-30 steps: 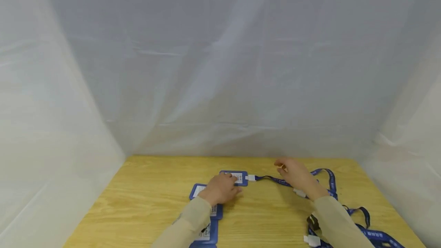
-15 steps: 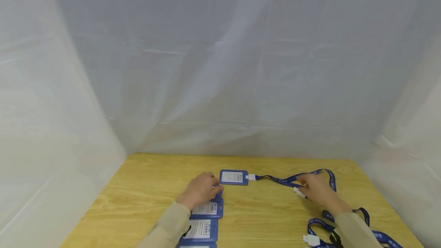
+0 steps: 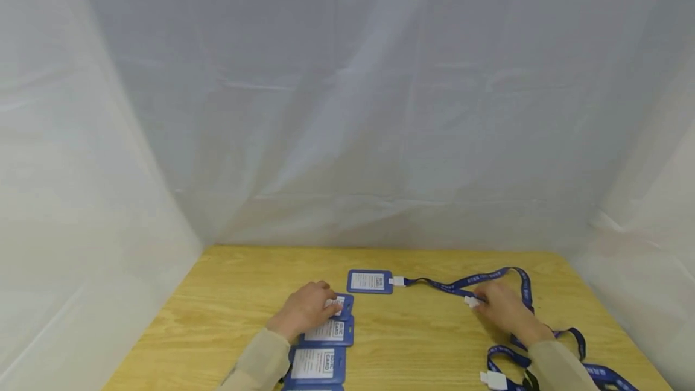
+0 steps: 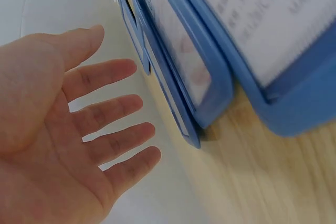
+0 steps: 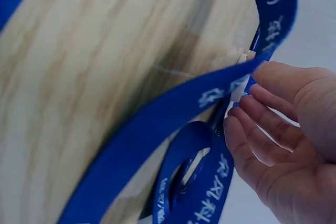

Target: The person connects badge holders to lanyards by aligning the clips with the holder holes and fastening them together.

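My left hand [image 3: 306,309] is over the left end of a blue badge holder [image 3: 343,306], hiding part of it. In the left wrist view the fingers of the left hand [image 4: 79,114] are spread and nearly straight, apart from the blue holders. My right hand [image 3: 505,306] pinches a blue lanyard near its white plastic clip [image 3: 471,301]. Up close, the thumb and fingers of the right hand [image 5: 283,124] meet at the blue lanyard strap [image 5: 157,108], partly hiding the clip. Farther back, another badge holder [image 3: 370,281] is joined by a white clip [image 3: 398,281] to a laid-out lanyard [image 3: 442,286].
More blue badge holders [image 3: 315,362] form a column toward the front of the wooden table [image 3: 412,343]. Other lanyards [image 3: 608,374] lie loosely at the right, one with a white clip [image 3: 495,380]. Pale plastic sheeting [image 3: 347,137] encloses the back and sides.
My left hand has moved left and toward me, off the clipped badge holder to the top holder of the column. My right hand has come down and taken hold of a lanyard by its clip.
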A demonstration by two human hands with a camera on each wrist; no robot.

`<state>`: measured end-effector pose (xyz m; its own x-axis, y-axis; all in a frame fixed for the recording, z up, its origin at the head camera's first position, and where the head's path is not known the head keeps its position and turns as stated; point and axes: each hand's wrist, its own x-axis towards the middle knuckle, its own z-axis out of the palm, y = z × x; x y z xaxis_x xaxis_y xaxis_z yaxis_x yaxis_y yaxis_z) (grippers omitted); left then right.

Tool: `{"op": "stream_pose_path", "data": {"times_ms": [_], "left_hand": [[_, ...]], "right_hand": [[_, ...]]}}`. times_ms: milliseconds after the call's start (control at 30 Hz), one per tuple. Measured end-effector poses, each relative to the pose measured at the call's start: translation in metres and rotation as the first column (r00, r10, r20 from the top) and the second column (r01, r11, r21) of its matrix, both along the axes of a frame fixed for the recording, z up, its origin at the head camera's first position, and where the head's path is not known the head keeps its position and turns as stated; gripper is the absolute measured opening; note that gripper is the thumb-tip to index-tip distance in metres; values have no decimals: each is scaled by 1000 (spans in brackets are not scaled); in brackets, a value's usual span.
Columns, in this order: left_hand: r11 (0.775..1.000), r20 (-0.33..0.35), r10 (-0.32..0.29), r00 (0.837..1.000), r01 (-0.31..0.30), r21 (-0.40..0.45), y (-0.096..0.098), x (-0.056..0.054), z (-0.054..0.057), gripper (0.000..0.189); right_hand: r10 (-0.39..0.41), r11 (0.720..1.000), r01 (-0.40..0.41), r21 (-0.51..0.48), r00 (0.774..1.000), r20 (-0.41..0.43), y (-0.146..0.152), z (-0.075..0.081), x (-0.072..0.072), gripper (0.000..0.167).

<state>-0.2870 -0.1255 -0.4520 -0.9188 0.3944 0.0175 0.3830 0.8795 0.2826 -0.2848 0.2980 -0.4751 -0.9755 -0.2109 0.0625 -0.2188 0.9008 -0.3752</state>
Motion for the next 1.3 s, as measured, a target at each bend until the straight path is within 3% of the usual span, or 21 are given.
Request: {"op": "stream_pose_path", "data": {"times_ms": [200,467,833,1067,1300], "left_hand": [[1000,18,4,1000,-4,-26,-4,1,-3,37],[997,29,-63,998,64,-31,-5,5,-6,38],[992,75,-83,994,90,-92,0,4,-8,47],[985,44,-131,990,135,-105,2,2,-14,50],[980,60,-148,987,155,-123,5,2,-16,53]], "right_hand": [[3,1000,-3,-17,1000,19,3,-5,-1,23],[14,999,-13,-46,1000,17,0,-4,1,21],[15,999,-14,-32,1000,20,-9,0,1,24],[25,998,-24,-51,1000,10,-16,5,1,28],[41,997,-41,-71,999,-2,-26,6,2,22]]}}
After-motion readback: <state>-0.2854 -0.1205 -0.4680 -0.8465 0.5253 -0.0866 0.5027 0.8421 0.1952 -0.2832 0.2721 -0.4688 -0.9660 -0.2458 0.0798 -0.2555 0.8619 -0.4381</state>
